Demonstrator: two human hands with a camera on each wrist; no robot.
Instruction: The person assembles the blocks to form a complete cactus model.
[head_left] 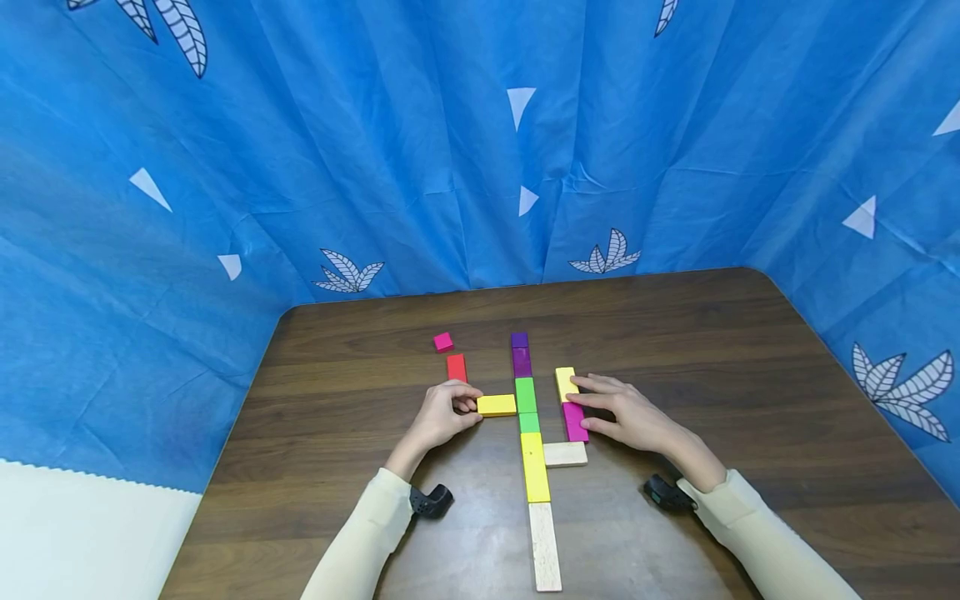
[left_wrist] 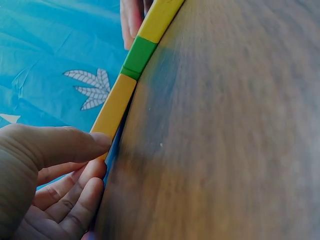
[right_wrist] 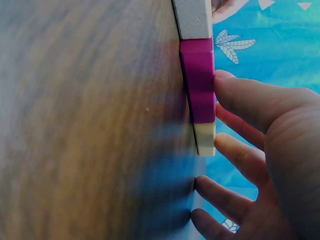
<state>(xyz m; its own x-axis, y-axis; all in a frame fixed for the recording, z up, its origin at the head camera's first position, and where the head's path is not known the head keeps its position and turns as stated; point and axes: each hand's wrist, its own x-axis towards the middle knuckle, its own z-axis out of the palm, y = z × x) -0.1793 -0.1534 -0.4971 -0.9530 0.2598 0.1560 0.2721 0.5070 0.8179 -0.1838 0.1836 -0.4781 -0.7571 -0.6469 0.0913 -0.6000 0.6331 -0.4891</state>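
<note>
My left hand (head_left: 438, 414) pinches a yellow block (head_left: 498, 406) between thumb and fingers. In the left wrist view, that block (left_wrist: 115, 106) lies end-on against a green block (left_wrist: 139, 56). With fingers spread, my right hand (head_left: 637, 417) touches a magenta block (head_left: 575, 422) and a pale yellow block (head_left: 566, 383) joined end to end. The right thumb rests on the magenta block (right_wrist: 200, 82) in the right wrist view. A natural wood block (head_left: 566, 454) bridges from the magenta block to the middle column, beside its long yellow block (head_left: 535, 468).
The middle column runs from purple blocks (head_left: 521, 356) through green blocks (head_left: 527, 404) to a long natural wood block (head_left: 545, 547) near me. A red block (head_left: 456, 367) and a small pink block (head_left: 443, 342) lie beyond my left hand. A blue curtain (head_left: 465, 167) surrounds the wooden table (head_left: 675, 325).
</note>
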